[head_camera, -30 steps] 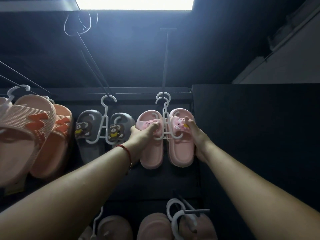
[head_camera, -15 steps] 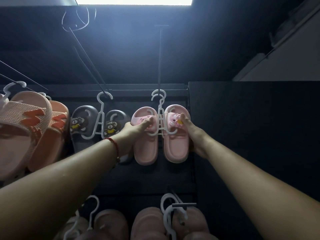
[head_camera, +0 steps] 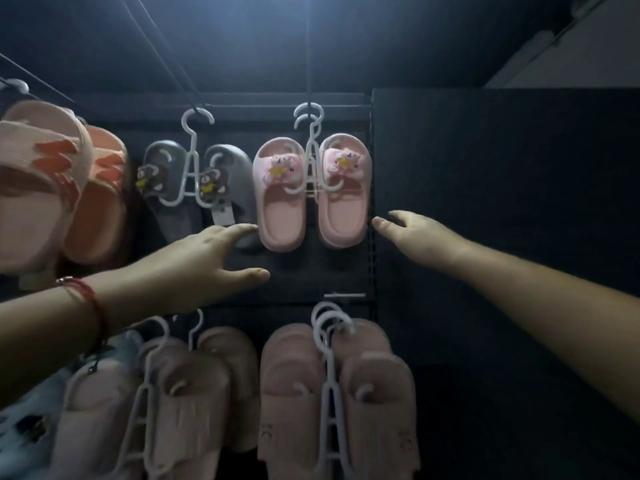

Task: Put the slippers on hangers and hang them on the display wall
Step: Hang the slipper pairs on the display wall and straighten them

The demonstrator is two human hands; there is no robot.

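Dim black display wall (head_camera: pixel 485 188) carries the pair of small pink rubber slippers with cartoon charms (head_camera: pixel 313 190) on a white plastic hanger (head_camera: pixel 311 157), hooked up on the far rail, toes up, long axis vertical. Your left hand (head_camera: pixel 204 258) and right hand (head_camera: pixel 412 233) flank the heels, fingers spread, holding nothing. Left fingertips lie nearest the pair; whether they touch, cannot tell.

Pink slippers (head_camera: pixel 311 192) with cartoon charms, side by side on white hanger (head_camera: pixel 310 157), hooked on dark display wall (head_camera: pixel 346 271)

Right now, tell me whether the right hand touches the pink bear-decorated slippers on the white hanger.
Apart. The head view shows dark wall between the right hand and the pink slippers.
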